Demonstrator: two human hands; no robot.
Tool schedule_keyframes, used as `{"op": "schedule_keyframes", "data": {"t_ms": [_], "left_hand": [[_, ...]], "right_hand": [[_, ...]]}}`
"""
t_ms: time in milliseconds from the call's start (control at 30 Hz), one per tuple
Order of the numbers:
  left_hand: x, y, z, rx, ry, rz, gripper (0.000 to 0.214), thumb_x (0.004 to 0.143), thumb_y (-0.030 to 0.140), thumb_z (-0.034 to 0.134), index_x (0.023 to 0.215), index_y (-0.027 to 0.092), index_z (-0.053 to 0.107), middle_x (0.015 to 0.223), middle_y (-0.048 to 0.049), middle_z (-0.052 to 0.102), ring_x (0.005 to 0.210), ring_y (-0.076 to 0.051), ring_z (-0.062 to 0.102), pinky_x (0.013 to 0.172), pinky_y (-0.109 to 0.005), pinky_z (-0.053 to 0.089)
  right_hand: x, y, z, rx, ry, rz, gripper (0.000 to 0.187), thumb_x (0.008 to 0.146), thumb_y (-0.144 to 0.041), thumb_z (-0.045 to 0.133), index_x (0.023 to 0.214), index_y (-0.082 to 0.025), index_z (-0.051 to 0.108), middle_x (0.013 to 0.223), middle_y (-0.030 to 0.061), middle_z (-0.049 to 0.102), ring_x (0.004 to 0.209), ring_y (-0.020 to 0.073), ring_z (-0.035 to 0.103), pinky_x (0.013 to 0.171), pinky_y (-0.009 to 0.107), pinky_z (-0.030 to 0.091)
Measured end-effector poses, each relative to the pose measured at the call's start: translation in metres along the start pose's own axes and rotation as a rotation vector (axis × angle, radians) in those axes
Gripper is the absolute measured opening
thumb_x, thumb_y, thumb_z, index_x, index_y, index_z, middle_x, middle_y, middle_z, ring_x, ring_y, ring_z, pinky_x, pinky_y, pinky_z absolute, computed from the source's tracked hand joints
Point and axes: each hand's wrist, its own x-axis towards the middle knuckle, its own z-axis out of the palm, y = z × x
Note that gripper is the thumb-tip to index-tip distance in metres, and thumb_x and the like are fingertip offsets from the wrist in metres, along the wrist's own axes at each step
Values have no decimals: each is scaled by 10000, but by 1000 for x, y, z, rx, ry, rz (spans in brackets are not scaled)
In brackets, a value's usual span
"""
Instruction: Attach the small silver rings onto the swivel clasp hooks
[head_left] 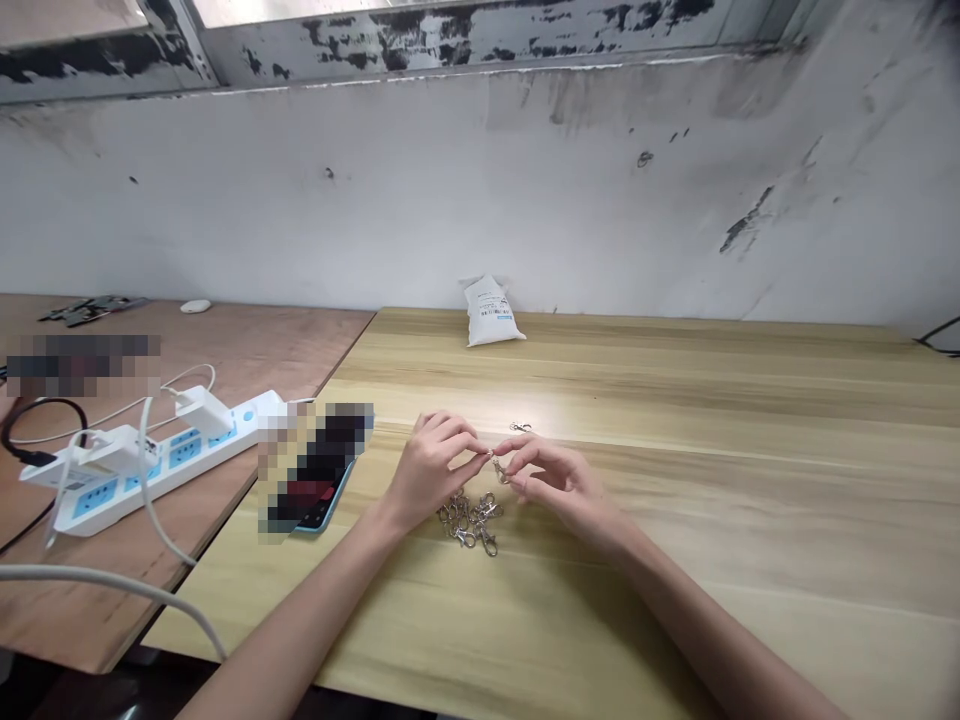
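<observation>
Between my two hands, just above the table, is a small metal lobster clasp [500,470]. My left hand [439,462] pinches its upper end, where a small ring seems to be, too small to make out well. With thumb and fingertips my right hand [553,482] grips the clasp from the other side. Below my hands lies a pile of several silvery lobster clasps [472,522] on the table, partly hidden by my left hand. One more clasp [520,427] rests by itself beyond my right fingers.
A white labelled packet [493,312] stands at the back of the wooden table [712,400], near the wall. Left of my hands lies a phone [326,500], partly blurred out. A power strip [180,460] with chargers and cables occupies the brown table [255,345] at left.
</observation>
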Motion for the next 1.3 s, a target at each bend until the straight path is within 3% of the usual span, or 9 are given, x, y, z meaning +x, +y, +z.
{"op": "schedule_keyframes", "data": {"t_ms": [67, 167, 400, 533, 667, 933, 1133, 1300], "left_hand": [[0, 1, -1, 32, 49, 8, 126, 888, 257, 642, 778, 203, 670, 831, -19, 687, 839, -181, 583, 783, -338, 373], [1, 5, -3, 44, 114, 31, 116, 878, 244, 657, 769, 206, 669, 851, -20, 686, 862, -185, 569, 789, -337, 385], [2, 14, -2, 24, 203, 141, 104, 864, 228, 676, 763, 234, 701, 957, -20, 707, 980, -196, 583, 848, -350, 439], [2, 15, -2, 67, 213, 188, 92, 828, 233, 716, 737, 244, 712, 1194, -35, 675, 1166, -235, 539, 934, -411, 451], [2, 14, -3, 159, 206, 244, 80, 815, 252, 725, 736, 256, 718, 1408, -29, 537, 1361, -269, 398, 1062, -510, 379], [1, 14, 3, 198, 54, 225, 104, 879, 241, 644, 829, 255, 735, 1455, -47, 491, 1413, -258, 345, 1137, -517, 299], [-1, 14, 2, -90, -127, -100, 149, 905, 276, 602, 937, 273, 747, 1484, -38, 448, 1443, -268, 271, 1146, -526, 283], [0, 13, 1, -331, -171, -330, 165, 910, 325, 590, 899, 262, 742, 1461, -18, 472, 1445, -252, 262, 1169, -516, 270]], "right_hand": [[0, -1, -2, -5, 15, -23, 190, 858, -399, 640, 828, -213, 664, 1098, 67, 621, 911, 180, 593, 668, 281, 513], [3, 0, -2, -31, 56, 24, 238, 872, -443, 613, 963, -228, 660, 895, 39, 608, 776, 160, 559, 574, 253, 473], [4, 6, 3, -134, -69, 76, 405, 939, -542, 477, 1162, -240, 630, 774, 7, 564, 561, 102, 425, 528, 251, 371], [2, 8, 1, -1, -135, 194, 417, 941, -577, 457, 1096, -228, 625, 755, -3, 564, 550, 92, 430, 548, 252, 373], [5, 9, -2, 86, -104, 210, 359, 880, -544, 589, 942, -195, 643, 754, -6, 561, 560, 81, 439, 520, 228, 355], [8, 16, 1, -214, 148, -87, 232, 866, -418, 638, 816, -199, 697, 933, 55, 608, 700, 128, 530, 484, 222, 395], [4, 17, 3, -642, 271, -383, 157, 901, -289, 585, 897, -214, 723, 923, 73, 608, 684, 134, 569, 489, 235, 438], [5, 20, 3, -951, 339, -613, 163, 900, -186, 575, 950, -238, 721, 895, 54, 637, 670, 120, 572, 555, 238, 458]]}}
